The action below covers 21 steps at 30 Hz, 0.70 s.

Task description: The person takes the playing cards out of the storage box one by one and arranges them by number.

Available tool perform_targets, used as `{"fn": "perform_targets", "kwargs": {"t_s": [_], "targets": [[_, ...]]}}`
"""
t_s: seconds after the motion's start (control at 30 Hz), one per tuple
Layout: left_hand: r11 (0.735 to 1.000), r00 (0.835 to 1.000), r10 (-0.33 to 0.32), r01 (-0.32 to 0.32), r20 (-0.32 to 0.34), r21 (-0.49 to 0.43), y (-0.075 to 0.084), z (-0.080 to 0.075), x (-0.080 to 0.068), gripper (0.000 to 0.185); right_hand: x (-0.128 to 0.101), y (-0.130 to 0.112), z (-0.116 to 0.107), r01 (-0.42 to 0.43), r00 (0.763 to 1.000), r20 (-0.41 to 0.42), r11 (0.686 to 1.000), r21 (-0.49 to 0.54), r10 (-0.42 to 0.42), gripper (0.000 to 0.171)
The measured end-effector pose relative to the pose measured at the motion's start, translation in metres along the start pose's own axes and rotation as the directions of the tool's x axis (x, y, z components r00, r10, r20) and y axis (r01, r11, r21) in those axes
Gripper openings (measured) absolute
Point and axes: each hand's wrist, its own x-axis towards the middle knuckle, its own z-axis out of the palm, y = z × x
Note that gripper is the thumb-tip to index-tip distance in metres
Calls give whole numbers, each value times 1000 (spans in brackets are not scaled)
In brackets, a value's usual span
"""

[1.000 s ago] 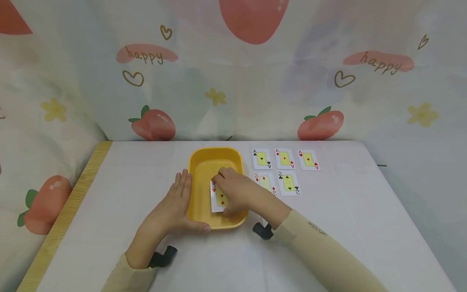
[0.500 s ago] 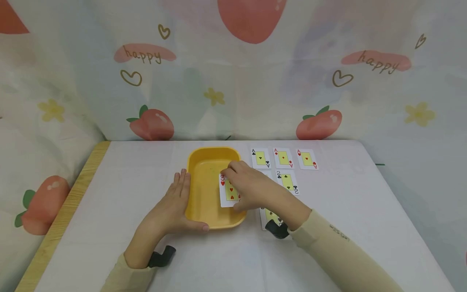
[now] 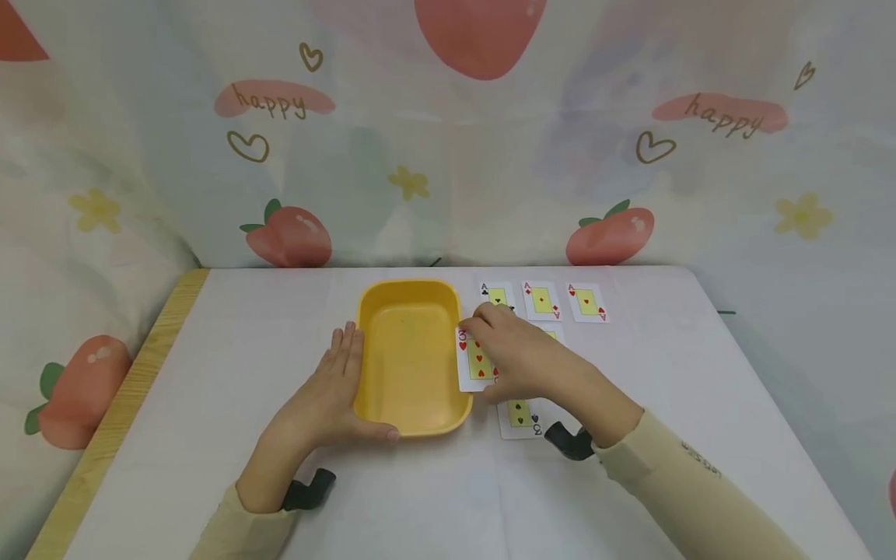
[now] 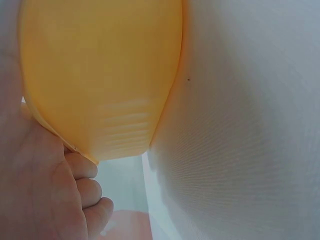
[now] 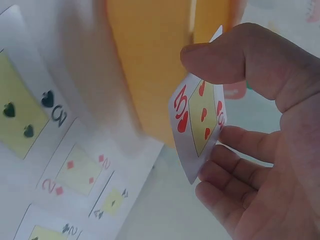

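A yellow plastic tray [image 3: 392, 389] stands empty in the middle of the white table. My left hand [image 3: 329, 393] lies flat against its left wall, thumb along the near rim; the left wrist view shows the tray [image 4: 100, 75] pressed to my palm. My right hand [image 3: 514, 358] pinches a three of hearts [image 3: 474, 362] between thumb and fingers, held just right of the tray, above the laid-out cards. The right wrist view shows that card [image 5: 200, 120] gripped by its edges.
Three aces [image 3: 540, 301] lie in a row at the back right. Below them lie twos, partly hidden by my hand; a two of spades [image 3: 521, 416] lies nearest me. A wooden table edge [image 3: 119, 412] runs along the left. A printed cloth hangs behind.
My right hand lifted the three of hearts out of the tray and carried it right, past the tray's right wall. The left hand stayed put.
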Motion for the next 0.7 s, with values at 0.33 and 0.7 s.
{"fn": "perform_targets", "kwargs": {"t_s": [0.33,0.7], "targets": [[999,999,37,-36,-11,13,-1,1,0,154,-22,20,0,-84,996,34,996,-10,85,89],[999,999,39,-39,-15,16,0,1,-1,152,-40,33,2,-124,992,18,992,2,124,87]]}}
